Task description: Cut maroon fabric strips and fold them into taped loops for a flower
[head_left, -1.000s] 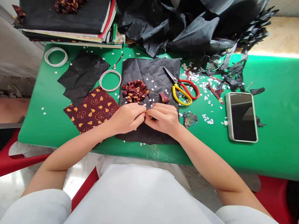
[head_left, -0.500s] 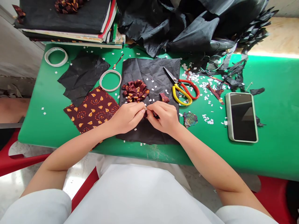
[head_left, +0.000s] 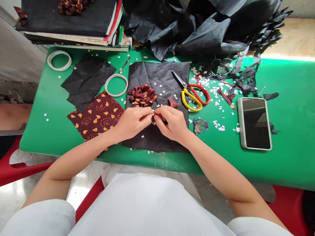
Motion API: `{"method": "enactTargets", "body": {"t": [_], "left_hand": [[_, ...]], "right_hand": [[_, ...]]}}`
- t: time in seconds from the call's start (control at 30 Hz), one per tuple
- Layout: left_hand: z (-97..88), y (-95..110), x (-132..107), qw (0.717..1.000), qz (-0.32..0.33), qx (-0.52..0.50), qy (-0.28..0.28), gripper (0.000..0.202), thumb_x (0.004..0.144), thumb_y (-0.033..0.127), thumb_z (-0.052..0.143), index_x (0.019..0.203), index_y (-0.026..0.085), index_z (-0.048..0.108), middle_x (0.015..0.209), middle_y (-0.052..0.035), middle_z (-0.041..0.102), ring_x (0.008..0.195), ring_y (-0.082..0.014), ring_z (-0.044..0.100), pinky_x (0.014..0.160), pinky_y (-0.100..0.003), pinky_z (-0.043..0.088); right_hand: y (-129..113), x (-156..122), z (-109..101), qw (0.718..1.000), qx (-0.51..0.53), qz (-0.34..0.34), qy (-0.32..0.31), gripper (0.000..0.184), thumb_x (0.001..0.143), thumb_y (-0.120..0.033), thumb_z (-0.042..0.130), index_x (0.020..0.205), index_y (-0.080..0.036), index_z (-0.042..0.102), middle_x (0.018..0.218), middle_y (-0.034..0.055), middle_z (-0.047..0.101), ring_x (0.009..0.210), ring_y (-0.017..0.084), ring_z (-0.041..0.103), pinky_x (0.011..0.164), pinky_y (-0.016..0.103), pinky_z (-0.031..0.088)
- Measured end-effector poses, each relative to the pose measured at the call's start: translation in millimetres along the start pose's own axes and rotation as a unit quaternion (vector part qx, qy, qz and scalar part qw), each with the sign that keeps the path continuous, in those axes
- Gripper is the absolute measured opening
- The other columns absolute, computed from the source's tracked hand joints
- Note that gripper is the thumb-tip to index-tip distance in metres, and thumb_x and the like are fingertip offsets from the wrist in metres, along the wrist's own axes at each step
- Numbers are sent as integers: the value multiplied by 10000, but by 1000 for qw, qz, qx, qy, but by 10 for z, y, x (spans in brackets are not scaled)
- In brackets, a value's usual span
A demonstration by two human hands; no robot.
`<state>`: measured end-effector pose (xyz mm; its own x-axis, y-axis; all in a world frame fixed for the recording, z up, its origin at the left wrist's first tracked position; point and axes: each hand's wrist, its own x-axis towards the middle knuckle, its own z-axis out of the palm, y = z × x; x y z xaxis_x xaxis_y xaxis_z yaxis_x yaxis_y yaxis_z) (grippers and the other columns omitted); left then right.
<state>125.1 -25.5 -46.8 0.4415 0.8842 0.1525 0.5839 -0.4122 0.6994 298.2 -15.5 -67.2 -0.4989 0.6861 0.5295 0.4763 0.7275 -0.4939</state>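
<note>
My left hand (head_left: 133, 122) and my right hand (head_left: 173, 123) meet fingertip to fingertip over a black sheet (head_left: 157, 137). Both are closed in a pinch. A tiny white square (head_left: 153, 114) shows between the fingertips, and a maroon patterned strip (head_left: 157, 118) is partly hidden under my right fingers. Just beyond my left hand lies a bunched maroon rosette (head_left: 142, 95) with orange motifs. A small maroon scrap (head_left: 173, 103) rests above my right hand. Scissors with red and yellow handles (head_left: 192, 96) lie at the sheet's right edge, blades slightly apart.
On the green table (head_left: 290, 131) lie maroon patterned cloth (head_left: 98, 119), black scraps (head_left: 86, 78), two tape rolls (head_left: 59, 68), scattered white squares (head_left: 219, 126), a glittery piece (head_left: 200, 126) and a phone (head_left: 254, 124). Stacked books (head_left: 71, 19) and crumpled black material (head_left: 197, 29) stand behind.
My hands have shifted very slightly, and the white square now shows more clearly between the fingertips. Everything else lies as before.
</note>
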Motion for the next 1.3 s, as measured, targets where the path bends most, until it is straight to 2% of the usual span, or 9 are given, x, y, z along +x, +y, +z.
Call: {"method": "enactTargets", "body": {"t": [0.17,0.3,0.43,0.57,0.67,0.83,1.3], "left_hand": [[-13,2,12,1000,-6,-14,-14,232,860,202,418,633,161,432,537,56,404,509,-59,397,522,-189,288],[-6,-10,19,999,1,23,-30,248,889,232,384,658,165,443,566,40,443,536,-80,435,546,-210,310],[0,-13,3,998,14,67,0,176,889,249,407,747,168,471,646,18,522,595,-100,484,581,-220,345],[11,-17,-15,994,73,69,32,131,891,216,399,792,168,470,687,5,546,623,-105,500,613,-216,377],[18,-29,-11,990,108,87,13,161,903,204,367,798,164,483,715,-14,559,671,-123,513,658,-235,396],[27,-46,-3,991,97,85,-26,181,916,210,343,815,163,486,743,-21,561,699,-131,519,670,-243,400],[38,-72,3,993,98,47,-43,193,922,208,335,798,170,477,725,-8,534,674,-110,499,644,-214,390]], "right_hand": [[-10,10,-4,999,33,18,-14,122,830,-108,459,738,-182,486,593,-28,457,515,91,392,514,221,333],[-23,18,-11,998,58,31,-14,150,822,-101,457,698,-185,464,581,-37,445,499,77,365,501,214,311],[-37,22,-34,995,82,60,-14,164,801,-94,463,664,-183,448,556,-43,446,479,66,344,491,207,297],[-42,20,-54,992,93,82,-14,178,782,-100,475,632,-183,430,530,-47,439,465,62,333,482,206,289],[-38,20,-55,992,97,79,-11,180,774,-97,472,621,-180,424,518,-50,428,460,59,325,477,204,283],[-30,18,-49,991,106,76,-19,180,770,-100,467,612,-180,433,519,-50,435,459,58,328,473,200,285],[-25,12,-59,988,139,65,-34,186,771,-83,460,617,-184,429,496,-65,453,433,53,327,463,189,289]]}}
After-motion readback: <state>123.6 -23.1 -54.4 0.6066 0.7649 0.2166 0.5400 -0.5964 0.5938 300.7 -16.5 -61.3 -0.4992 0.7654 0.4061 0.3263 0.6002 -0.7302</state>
